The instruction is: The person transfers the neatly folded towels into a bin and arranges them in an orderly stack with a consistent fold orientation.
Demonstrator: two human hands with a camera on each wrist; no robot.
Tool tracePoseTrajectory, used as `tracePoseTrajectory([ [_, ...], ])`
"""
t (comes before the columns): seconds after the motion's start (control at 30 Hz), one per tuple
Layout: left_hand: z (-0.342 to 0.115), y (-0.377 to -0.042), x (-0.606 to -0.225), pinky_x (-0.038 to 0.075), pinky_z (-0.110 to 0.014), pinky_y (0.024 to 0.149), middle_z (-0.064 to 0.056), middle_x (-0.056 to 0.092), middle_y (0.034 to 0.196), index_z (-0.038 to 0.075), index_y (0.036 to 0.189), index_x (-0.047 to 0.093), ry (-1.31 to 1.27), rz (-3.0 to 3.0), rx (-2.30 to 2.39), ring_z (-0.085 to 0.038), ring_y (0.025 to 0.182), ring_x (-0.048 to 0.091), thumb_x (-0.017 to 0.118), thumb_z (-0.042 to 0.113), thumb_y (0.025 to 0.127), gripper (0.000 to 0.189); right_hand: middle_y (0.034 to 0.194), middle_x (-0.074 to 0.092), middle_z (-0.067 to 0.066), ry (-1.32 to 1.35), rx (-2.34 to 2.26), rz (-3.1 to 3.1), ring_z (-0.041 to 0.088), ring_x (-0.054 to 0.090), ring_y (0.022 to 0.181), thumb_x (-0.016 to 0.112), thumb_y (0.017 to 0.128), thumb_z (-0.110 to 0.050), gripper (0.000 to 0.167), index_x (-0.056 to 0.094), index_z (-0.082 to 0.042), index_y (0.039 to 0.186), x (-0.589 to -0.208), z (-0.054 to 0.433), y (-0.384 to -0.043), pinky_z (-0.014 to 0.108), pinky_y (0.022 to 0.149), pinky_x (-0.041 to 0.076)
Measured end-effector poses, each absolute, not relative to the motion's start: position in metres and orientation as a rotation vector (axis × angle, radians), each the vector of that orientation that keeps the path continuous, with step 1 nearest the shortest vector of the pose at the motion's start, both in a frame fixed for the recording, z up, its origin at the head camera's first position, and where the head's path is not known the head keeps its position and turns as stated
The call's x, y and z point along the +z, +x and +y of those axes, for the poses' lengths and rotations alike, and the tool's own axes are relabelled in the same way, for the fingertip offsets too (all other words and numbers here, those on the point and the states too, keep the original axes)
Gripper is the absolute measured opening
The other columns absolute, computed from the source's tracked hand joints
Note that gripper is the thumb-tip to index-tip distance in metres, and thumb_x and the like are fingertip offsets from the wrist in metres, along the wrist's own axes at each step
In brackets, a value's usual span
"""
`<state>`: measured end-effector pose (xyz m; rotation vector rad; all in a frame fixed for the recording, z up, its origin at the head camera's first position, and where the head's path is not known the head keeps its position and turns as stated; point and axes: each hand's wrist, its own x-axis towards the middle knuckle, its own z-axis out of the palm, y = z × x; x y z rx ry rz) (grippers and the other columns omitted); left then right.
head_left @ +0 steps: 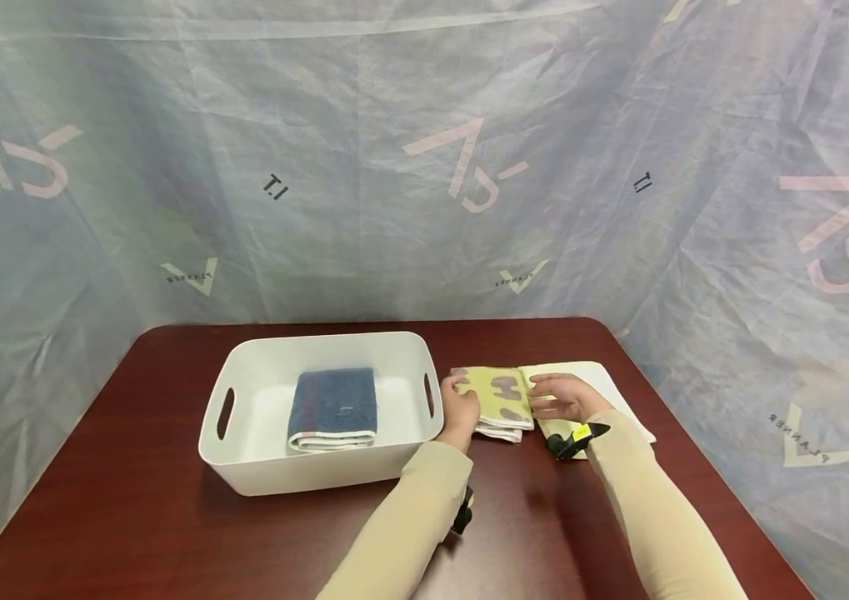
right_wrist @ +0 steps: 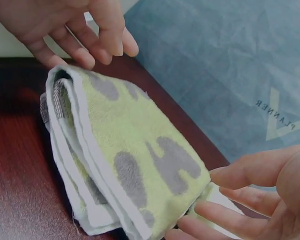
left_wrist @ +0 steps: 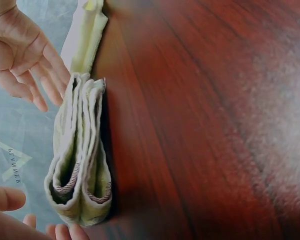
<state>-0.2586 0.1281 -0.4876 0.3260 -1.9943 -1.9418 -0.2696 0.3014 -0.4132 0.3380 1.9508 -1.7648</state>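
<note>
A folded yellow towel with grey patches and white edges lies on the table between the two hands. The left hand is at its left side, beside the basket, with fingers loosely bent. At the towel's right side is the right hand, its fingers extended toward the edge. In the right wrist view, the right fingertips reach the towel's near corner, while the left hand is at the opposite end. The left wrist view shows the towel's layered folds from the side. Neither hand is seen gripping it.
A white basket with handle slots stands left of the hands. Inside it lies a folded blue towel. A white and pale yellow cloth is spread under and beyond the right hand. Grey printed sheeting surrounds the dark red table.
</note>
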Motion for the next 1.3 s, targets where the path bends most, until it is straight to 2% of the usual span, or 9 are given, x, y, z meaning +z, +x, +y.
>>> tracePoseTrajectory([
  [0.1,0.118,-0.231,-0.446,0.044,-0.031,0.066,-0.021,0.056,0.092,-0.005,0.100,0.057,0.383,-2.044,-1.965,-0.021,0.069,0.050,0.046,-0.009,0.076,0.027,0.139,0.029,0.030,0.322,-1.745,1.979,0.043,0.038,0.123,0.046,0.092,0.001,0.055,0.022,0.010,0.141,-0.417,0.302,-0.270,0.050,0.097,0.040],
  [0.27,0.114,-0.226,-0.441,0.035,-0.025,0.051,-0.012,0.051,0.074,-0.006,0.106,0.058,0.429,-2.044,-1.943,-0.011,0.049,0.036,0.047,-0.009,0.074,0.033,0.140,0.026,0.030,0.323,-1.711,1.991,0.043,0.035,0.125,0.045,0.092,-0.001,0.057,0.020,0.009,0.143,-0.420,0.301,-0.271,0.050,0.097,0.040],
  [0.4,0.113,-0.224,-0.441,0.029,-0.024,0.048,-0.018,0.051,0.090,-0.010,0.120,0.049,0.460,-2.052,-2.037,-0.011,0.045,0.029,0.046,-0.006,0.076,0.045,0.139,0.027,0.030,0.359,-1.691,1.993,0.044,0.031,0.128,0.046,0.094,-0.005,0.057,0.020,0.007,0.143,-0.420,0.299,-0.272,0.051,0.096,0.040],
  [0.5,0.113,-0.225,-0.442,0.036,-0.029,0.056,-0.025,0.046,0.108,-0.011,0.127,0.043,0.498,-2.056,-2.080,-0.020,0.057,0.040,0.048,-0.003,0.076,0.052,0.138,0.027,0.030,0.371,-1.683,1.995,0.044,0.030,0.128,0.046,0.095,-0.007,0.057,0.020,0.007,0.143,-0.421,0.297,-0.273,0.053,0.096,0.040],
  [0.6,0.117,-0.234,-0.457,0.041,-0.038,0.076,-0.029,0.039,0.120,-0.007,0.131,0.041,0.521,-2.068,-2.042,-0.031,0.087,0.046,0.050,0.002,0.076,0.056,0.138,0.027,0.030,0.379,-1.677,1.996,0.044,0.030,0.128,0.045,0.095,-0.008,0.056,0.021,0.006,0.143,-0.422,0.294,-0.273,0.052,0.096,0.040],
  [0.77,0.140,-0.306,-0.570,0.040,-0.034,0.089,-0.028,0.044,0.120,-0.005,0.130,0.041,0.449,-2.055,-1.916,-0.032,0.107,0.046,0.045,0.012,0.085,0.048,0.134,0.032,0.028,0.382,-1.629,2.035,0.039,0.042,0.119,0.046,0.095,-0.010,0.055,0.024,0.005,0.143,-0.424,0.293,-0.274,0.047,0.090,0.046],
  [0.83,0.148,-0.333,-0.613,0.042,-0.029,0.084,-0.027,0.049,0.114,-0.008,0.125,0.043,0.413,-2.011,-1.894,-0.030,0.103,0.051,0.044,0.013,0.085,0.045,0.131,0.035,0.026,0.386,-1.604,2.051,0.034,0.048,0.110,0.046,0.095,-0.012,0.054,0.025,0.004,0.143,-0.425,0.292,-0.275,0.043,0.085,0.049],
  [1.1,0.144,-0.319,-0.596,0.042,-0.036,0.093,-0.025,0.051,0.119,-0.005,0.124,0.049,0.464,-2.059,-1.971,-0.031,0.110,0.050,0.049,0.007,0.084,0.042,0.125,0.040,0.021,0.430,-1.574,2.071,0.023,0.053,0.092,0.050,0.092,-0.010,0.054,0.029,0.000,0.142,-0.429,0.291,-0.277,0.034,0.074,0.051],
  [1.3,0.146,-0.324,-0.610,0.043,-0.034,0.086,-0.021,0.051,0.119,0.003,0.122,0.051,0.476,-2.086,-1.957,-0.028,0.107,0.050,0.049,0.008,0.083,0.040,0.098,0.053,0.008,0.422,-1.578,2.082,0.016,0.056,0.077,0.051,0.090,-0.003,0.055,0.030,0.002,0.141,-0.433,0.291,-0.277,0.032,0.071,0.051],
])
